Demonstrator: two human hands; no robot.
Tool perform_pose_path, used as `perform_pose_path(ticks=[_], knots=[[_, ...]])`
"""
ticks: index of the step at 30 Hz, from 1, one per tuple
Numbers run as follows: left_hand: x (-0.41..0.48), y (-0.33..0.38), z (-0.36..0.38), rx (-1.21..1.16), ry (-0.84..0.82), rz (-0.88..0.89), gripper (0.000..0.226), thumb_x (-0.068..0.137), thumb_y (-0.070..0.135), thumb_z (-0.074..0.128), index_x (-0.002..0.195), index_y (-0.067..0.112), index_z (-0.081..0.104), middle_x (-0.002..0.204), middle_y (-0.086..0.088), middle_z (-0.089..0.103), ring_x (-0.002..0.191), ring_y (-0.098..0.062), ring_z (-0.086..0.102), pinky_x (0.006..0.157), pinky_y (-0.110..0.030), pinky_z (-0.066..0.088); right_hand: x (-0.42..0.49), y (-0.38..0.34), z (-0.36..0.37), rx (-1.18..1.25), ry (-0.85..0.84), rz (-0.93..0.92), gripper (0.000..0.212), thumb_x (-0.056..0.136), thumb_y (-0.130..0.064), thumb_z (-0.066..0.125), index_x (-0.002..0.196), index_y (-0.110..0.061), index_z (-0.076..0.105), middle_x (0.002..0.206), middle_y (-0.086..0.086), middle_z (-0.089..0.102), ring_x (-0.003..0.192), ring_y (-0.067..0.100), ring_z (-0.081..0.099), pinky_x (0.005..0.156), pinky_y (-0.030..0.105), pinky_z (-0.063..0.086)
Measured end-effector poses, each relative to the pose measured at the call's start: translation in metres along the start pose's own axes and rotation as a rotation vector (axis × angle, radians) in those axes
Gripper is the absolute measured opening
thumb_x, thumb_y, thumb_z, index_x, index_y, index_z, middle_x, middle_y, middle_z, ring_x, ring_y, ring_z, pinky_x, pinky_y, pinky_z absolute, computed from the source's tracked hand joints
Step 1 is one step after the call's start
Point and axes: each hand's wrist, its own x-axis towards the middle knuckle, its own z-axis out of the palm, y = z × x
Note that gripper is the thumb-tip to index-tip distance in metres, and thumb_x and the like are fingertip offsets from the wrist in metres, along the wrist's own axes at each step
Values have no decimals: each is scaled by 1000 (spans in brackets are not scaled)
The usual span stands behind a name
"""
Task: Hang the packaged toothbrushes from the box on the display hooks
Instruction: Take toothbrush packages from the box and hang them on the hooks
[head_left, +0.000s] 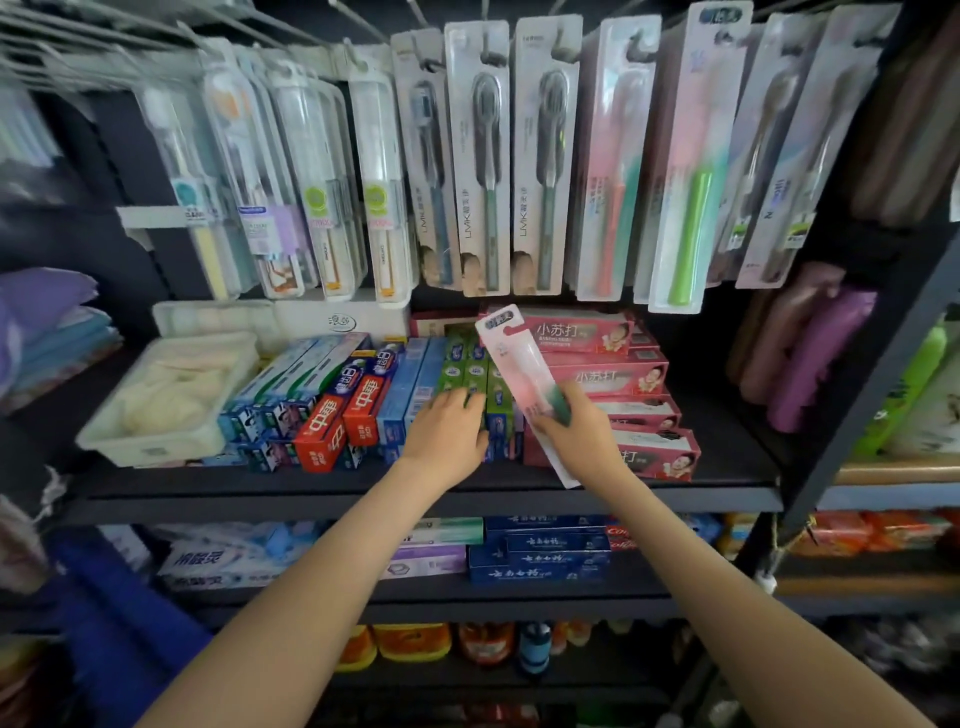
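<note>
packs (478, 156): glossy clear plastic on card
boxes (332, 415): glossy printed card
shelf (415, 499): matt dark metal
tray (156, 415): pale plastic

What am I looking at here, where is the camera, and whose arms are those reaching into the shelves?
There is no machine here. These are a person's two bare arms, filmed by one wide-angle camera worn on their head, looking forward and down. The right hand grips a pink and green packaged toothbrush, fingers curled round its lower part. The left hand reaches onto the toothpaste boxes with its fingers relaxed and holds nothing. The boxes lie on a dark shelf. Above it, rows of toothbrush packs hang on display. The held one is not yet hung.
</note>
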Motion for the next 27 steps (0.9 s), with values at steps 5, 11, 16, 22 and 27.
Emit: perform_pose_path(ticks=[5, 11, 16, 22, 27], knots=[[3, 4, -9, 7, -8, -1, 49, 98, 27, 46, 143, 10, 37, 137, -11, 49, 124, -28, 46, 101, -36, 38, -8, -28, -26, 100, 58, -120, 19, 92, -14, 61, 90, -22, 44, 85, 3, 56, 71, 17, 55, 61, 30, 51], [8, 2, -19, 1, -156, -31, 48, 99, 28, 46, 143, 10, 37, 141, -12, 44, 128, -29, 43, 103, -40, 41, -2, -79, -61, 219, 151, -205, 69, 95, -9, 55, 151, -25, 18, 139, -17, 34, 126, 2, 34, 104, 21, 34], [18, 2, -34, -27, -242, -13, 36, 99, 25, 46, 131, 9, 47, 134, -12, 47, 123, -29, 46, 94, -39, 44, 12, -105, -83, 194, 245, -256, 79, 96, -7, 53, 153, -31, 4, 155, -13, 22, 114, 3, 42, 84, 6, 36], [34, 7, -64, 17, -251, -4, 31, 100, 29, 44, 122, 11, 55, 122, -10, 59, 108, -28, 58, 77, -33, 46, 19, -129, -105, 137, 334, -312, 75, 96, -6, 52, 153, -34, 13, 152, -1, 35, 73, 25, 53, 55, 14, 47], [51, 30, -120, -54, 230, 95, 32, 101, 29, 40, 128, 14, 52, 116, -6, 58, 102, -24, 58, 70, -34, 47, 27, -139, -117, 107, 353, -322, 72, 96, -9, 51, 152, -36, 15, 122, 28, 53, 66, 27, 50, 60, 27, 47]])
